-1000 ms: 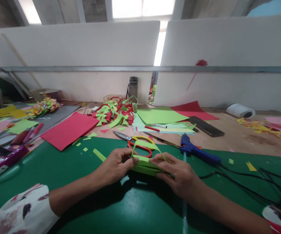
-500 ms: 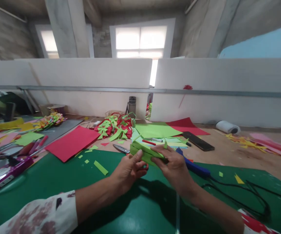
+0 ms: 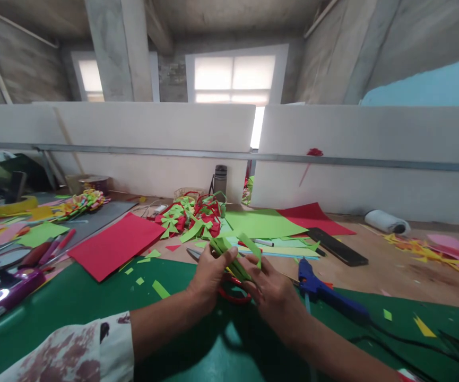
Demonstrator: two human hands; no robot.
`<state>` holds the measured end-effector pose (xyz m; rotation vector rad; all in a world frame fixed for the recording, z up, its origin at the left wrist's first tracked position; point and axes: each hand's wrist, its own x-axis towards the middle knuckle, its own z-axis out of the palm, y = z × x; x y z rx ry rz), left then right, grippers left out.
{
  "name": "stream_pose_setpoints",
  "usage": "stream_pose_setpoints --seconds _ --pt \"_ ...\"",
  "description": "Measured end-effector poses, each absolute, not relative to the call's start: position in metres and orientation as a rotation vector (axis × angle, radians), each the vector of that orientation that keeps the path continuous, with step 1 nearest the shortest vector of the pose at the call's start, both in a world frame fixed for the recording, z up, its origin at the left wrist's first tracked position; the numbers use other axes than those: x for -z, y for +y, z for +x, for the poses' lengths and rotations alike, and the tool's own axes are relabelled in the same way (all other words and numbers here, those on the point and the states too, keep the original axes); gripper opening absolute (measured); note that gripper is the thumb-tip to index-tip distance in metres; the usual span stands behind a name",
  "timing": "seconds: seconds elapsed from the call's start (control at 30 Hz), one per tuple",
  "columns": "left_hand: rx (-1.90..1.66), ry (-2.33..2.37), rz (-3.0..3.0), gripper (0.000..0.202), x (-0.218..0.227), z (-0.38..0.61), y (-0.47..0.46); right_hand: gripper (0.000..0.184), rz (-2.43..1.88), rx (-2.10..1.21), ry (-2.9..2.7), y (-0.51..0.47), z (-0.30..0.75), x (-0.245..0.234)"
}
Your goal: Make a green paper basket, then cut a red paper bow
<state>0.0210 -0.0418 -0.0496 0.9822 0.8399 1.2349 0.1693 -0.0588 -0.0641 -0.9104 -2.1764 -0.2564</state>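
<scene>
Both my hands grip one folded piece of light green paper [image 3: 229, 252] over the green cutting mat [image 3: 113, 313]. My left hand [image 3: 209, 273] pinches its left side, with the thumb on top. On the right, my right hand [image 3: 271, 286] closes round the other end, and a narrow green flap stands up above its fingers. Red-handled scissors [image 3: 235, 297] lie beneath the paper, the blades partly hidden behind my left hand. A blue glue gun [image 3: 328, 297] rests to the right of my right hand.
Red paper [image 3: 115, 244] lies left, light green sheets [image 3: 265, 223] behind. A phone [image 3: 338, 246] sits right of them. Red and green paper pieces [image 3: 193, 215] are heaped near a bottle [image 3: 220, 180]. A purple tool [image 3: 8, 294] lies far left. Green scraps dot the mat.
The green paper has been turned and squeezed narrower between my hands. My left hand has shifted slightly, uncovering the red scissor handles. The view has tilted up a little.
</scene>
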Motion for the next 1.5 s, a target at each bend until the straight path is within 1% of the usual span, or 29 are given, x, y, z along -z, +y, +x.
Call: stream_pose_setpoints --seconds 0.17,0.27,0.37,0.43,0.5,0.57,0.63,0.67,0.73,0.77,0.83,0.87,0.93,1.07,1.17,1.37,1.5 --pt "-1.368 0.896 1.150 0.040 0.044 0.015 -0.031 0.042 -0.911 0.360 -2.196 -0.057 0.163 0.062" --pt "-1.437 0.993 1.395 0.042 0.038 0.009 -0.026 0.044 -0.995 0.423 -2.237 -0.063 0.162 0.061" --pt "-1.410 1.179 1.761 0.056 0.035 0.005 -0.024 0.044 -1.154 0.493 -2.292 -0.078 0.165 0.058" --pt "-1.365 1.276 1.974 0.069 0.036 0.003 -0.025 0.039 -1.144 0.480 -2.325 -0.091 0.168 0.052" --pt "-1.338 1.335 2.182 0.076 0.038 0.003 -0.027 0.030 -1.037 0.401 -2.288 -0.101 0.170 0.040" --pt "-1.332 1.349 2.367 0.079 0.042 0.004 -0.029 0.021 -0.936 0.293 -2.175 -0.105 0.173 0.024" --pt "-1.330 1.320 2.515 0.082 0.046 0.005 -0.033 0.024 -0.995 0.227 -2.025 -0.100 0.175 0.009" --pt "-1.322 1.297 2.574 0.083 0.048 0.005 -0.036 0.031 -1.069 0.147 -1.968 -0.096 0.176 0.004" --pt "-1.297 1.262 2.660 0.085 0.050 0.006 -0.040 0.045 -1.178 -0.188 -1.914 -0.087 0.176 0.001" --pt "-1.284 1.253 2.692 0.086 0.051 0.007 -0.043 0.049 -1.194 -0.352 -1.901 -0.083 0.176 0.002" --pt "-1.268 1.244 2.745 0.088 0.051 0.008 -0.047 0.050 -1.175 -0.580 -1.883 -0.079 0.174 0.007" --pt "-1.267 1.237 2.768 0.089 0.051 0.009 -0.048 0.049 -1.156 -0.621 -1.879 -0.079 0.173 0.010" --pt "-1.267 1.214 2.810 0.090 0.051 0.010 -0.050 0.043 -1.124 -0.619 -1.888 -0.080 0.171 0.014" --pt "-1.237 1.189 2.829 0.089 0.052 0.012 -0.051 0.026 -1.136 -0.535 -1.925 -0.084 0.170 0.012" --pt "-1.197 1.172 2.811 0.089 0.054 0.012 -0.050 0.022 -1.162 -0.501 -1.940 -0.085 0.171 0.010" --pt "-1.186 1.152 2.772 0.087 0.059 0.012 -0.048 0.026 -1.173 -0.510 -1.920 -0.082 0.172 0.015" --pt "-1.238 1.084 2.767 0.086 0.059 0.013 -0.047 0.045 -1.224 -0.562 -1.826 -0.082 0.172 0.018"
